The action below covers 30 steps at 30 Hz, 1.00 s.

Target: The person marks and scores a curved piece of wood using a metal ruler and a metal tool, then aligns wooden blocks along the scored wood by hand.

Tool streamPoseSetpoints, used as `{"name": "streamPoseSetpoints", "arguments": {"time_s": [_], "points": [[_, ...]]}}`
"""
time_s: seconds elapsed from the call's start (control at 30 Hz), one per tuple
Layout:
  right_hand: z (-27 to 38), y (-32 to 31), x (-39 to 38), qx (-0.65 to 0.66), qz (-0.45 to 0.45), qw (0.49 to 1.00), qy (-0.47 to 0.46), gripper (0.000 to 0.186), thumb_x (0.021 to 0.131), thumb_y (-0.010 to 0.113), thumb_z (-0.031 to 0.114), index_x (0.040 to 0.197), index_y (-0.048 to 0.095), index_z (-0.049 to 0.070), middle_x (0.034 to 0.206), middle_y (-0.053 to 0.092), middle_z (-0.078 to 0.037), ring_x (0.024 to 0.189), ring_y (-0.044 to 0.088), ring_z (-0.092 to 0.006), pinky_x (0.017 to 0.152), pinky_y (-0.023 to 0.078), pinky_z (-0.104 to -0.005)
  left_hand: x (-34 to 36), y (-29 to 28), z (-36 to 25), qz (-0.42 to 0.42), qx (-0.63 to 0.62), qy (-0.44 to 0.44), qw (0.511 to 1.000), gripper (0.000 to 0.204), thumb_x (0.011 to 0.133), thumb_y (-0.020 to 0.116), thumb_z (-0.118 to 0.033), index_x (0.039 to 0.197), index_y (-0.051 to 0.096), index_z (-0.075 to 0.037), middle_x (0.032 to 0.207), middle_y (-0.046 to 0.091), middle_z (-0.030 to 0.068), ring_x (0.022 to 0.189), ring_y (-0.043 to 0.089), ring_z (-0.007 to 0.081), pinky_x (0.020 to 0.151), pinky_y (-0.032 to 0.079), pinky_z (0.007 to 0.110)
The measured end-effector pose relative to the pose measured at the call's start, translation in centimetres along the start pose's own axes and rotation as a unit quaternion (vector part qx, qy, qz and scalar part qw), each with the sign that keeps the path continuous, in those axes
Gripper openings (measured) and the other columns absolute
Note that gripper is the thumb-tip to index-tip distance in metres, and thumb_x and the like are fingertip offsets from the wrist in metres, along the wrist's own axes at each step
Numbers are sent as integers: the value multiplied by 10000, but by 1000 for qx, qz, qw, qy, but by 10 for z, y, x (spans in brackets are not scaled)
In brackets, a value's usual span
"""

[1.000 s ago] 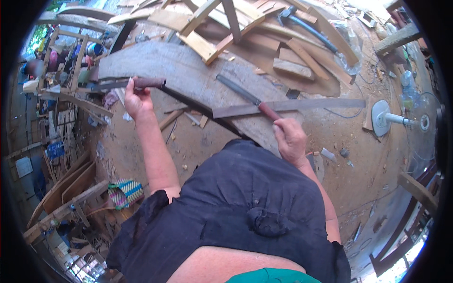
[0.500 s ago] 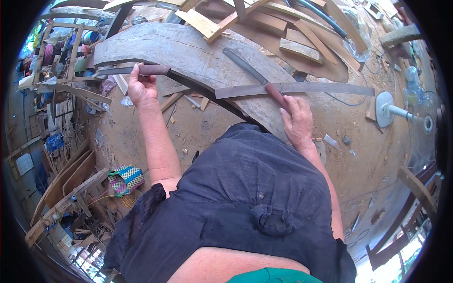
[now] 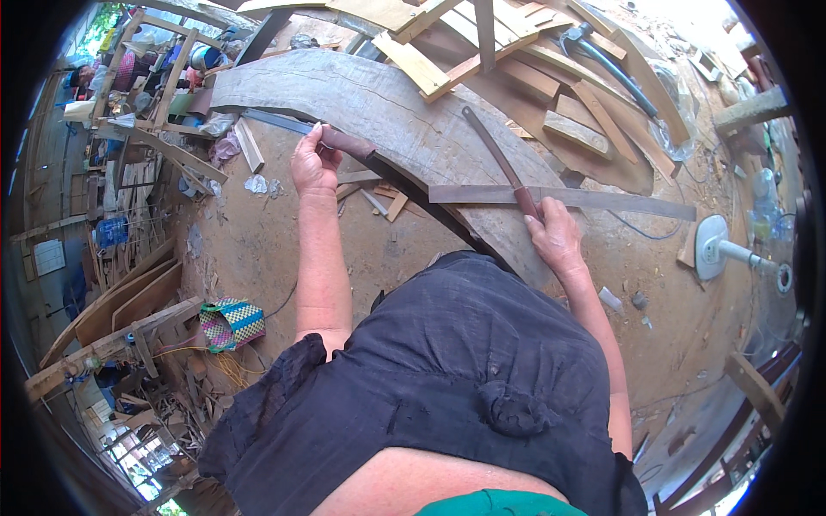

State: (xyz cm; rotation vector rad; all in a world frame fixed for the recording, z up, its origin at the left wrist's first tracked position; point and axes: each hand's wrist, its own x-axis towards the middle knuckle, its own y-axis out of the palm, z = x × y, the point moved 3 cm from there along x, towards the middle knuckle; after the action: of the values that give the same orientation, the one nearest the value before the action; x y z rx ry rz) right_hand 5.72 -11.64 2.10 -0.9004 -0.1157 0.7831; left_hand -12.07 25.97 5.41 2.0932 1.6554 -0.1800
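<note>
Head view: left hand (image 3: 316,163) grips a brown-handled grey blade (image 3: 351,144), newly tilted, seemingly along the grey wooden bench's (image 3: 344,90) near edge; right hand (image 3: 557,234) holds a slim brown-handled tool (image 3: 493,151) across a grey strip (image 3: 602,199)

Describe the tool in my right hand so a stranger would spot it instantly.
Start at the large grey curved board ahead of the person. Near its right end, a thin flat strip juts out past it; the tool crosses that strip, handle in the right hand. Unlike the left hand's tool, its narrow dark blade points away from the person, not leftward.
</note>
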Motion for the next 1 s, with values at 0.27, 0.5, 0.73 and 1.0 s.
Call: {"name": "streamPoseSetpoints", "arguments": {"time_s": [0.27, 0.5, 0.73, 1.0], "points": [[-10, -2, 2, 59, 3, 998, 7, 221, 797, 662, 209, 868, 531, 46, 843, 566, -140, 803, 578, -327, 695, 434, -439, -1, 14, 9, 34, 14, -13, 999, 75, 857, 663, -148, 903, 669, -89, 778, 663, 10, 640, 610, 132, 469, 454, 280], [-26, -5, -2, 203, 6, 979, 11, 208, 811, 656, 211, 847, 544, 40, 750, 534, -93, 679, 529, -239, 647, 431, -354, 17, 19, 22, 85, 110, -33, 990, 99, 865, 658, -176, 927, 680, -102, 819, 659, -11, 675, 592, 127, 515, 424, 281], [-30, -6, 7, 194, 25, 977, 79, 260, 777, 658, 267, 852, 559, 39, 732, 610, -148, 720, 603, -290, 675, 453, -397, 66, 19, 25, 48, 234, -44, 970, 93, 822, 706, -151, 778, 650, -92, 655, 619, 0, 511, 569, 112, 424, 367, 247], [-20, -5, 12, 76, 29, 993, 83, 259, 783, 627, 272, 858, 519, 49, 833, 622, -186, 852, 604, -384, 735, 444, -484, 110, 20, 9, -4, 367, -13, 930, 181, 794, 744, -129, 708, 595, -72, 629, 605, 39, 483, 572, 139, 357, 341, 250]]}}
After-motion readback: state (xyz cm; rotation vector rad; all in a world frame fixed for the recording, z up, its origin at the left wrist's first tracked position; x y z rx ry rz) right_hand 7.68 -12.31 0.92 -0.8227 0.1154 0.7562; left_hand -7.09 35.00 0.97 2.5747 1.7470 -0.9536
